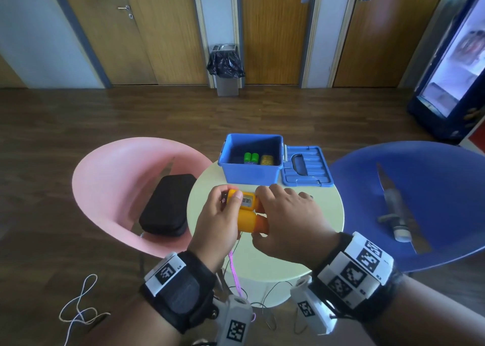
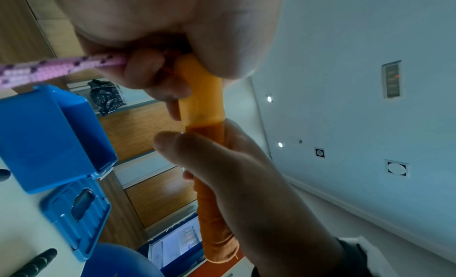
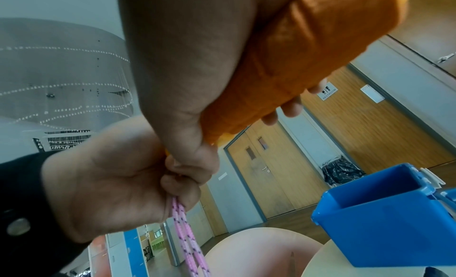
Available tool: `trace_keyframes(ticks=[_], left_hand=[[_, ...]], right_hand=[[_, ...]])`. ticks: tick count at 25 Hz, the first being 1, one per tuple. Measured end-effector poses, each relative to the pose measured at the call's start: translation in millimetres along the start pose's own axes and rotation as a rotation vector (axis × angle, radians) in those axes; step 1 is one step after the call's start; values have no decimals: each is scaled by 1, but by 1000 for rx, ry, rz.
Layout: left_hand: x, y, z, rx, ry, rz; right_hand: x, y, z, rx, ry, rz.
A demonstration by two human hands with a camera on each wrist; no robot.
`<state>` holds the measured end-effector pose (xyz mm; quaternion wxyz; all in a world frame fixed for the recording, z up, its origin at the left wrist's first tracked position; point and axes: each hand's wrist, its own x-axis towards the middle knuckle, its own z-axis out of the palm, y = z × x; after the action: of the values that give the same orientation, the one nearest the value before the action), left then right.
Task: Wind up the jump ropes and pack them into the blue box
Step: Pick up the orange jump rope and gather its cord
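At centre frame, the left hand (image 1: 220, 214) curls round the yellow ends of the orange jump-rope handles (image 1: 253, 221) and traps the pink rope (image 3: 184, 222), apparently to keep the handles paired for winding; the right hand (image 1: 286, 219) clasps their orange grips. Above them, the blue box (image 1: 250, 171) stands open on the round table (image 1: 325, 214), its lid (image 1: 305, 168) at its right, ready for packing.

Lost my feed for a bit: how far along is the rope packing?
Partly done. The blue box stands open beside its lid, and green handles and a yellowish bundle already lie inside. In hand: the left hand and right hand grip the orange handles, the left also pinching the pink rope. Left: rope still hangs below the table, unwound.
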<state>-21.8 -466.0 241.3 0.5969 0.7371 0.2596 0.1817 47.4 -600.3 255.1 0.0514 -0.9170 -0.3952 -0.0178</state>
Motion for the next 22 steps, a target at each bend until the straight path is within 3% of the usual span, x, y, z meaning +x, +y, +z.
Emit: trace_keyframes(ticks=[6, 12, 17, 22], left_hand=[[-2, -1, -2, 17, -33, 6], [-1, 2, -1, 1, -3, 39], [-2, 0, 0, -2, 12, 60], [-4, 1, 3, 9, -38, 58]], right_hand=[[-4, 4, 4, 51, -18, 72], [-4, 2, 13, 9, 138, 142], [-6, 13, 11, -26, 33, 1], [-4, 14, 9, 56, 4, 41]])
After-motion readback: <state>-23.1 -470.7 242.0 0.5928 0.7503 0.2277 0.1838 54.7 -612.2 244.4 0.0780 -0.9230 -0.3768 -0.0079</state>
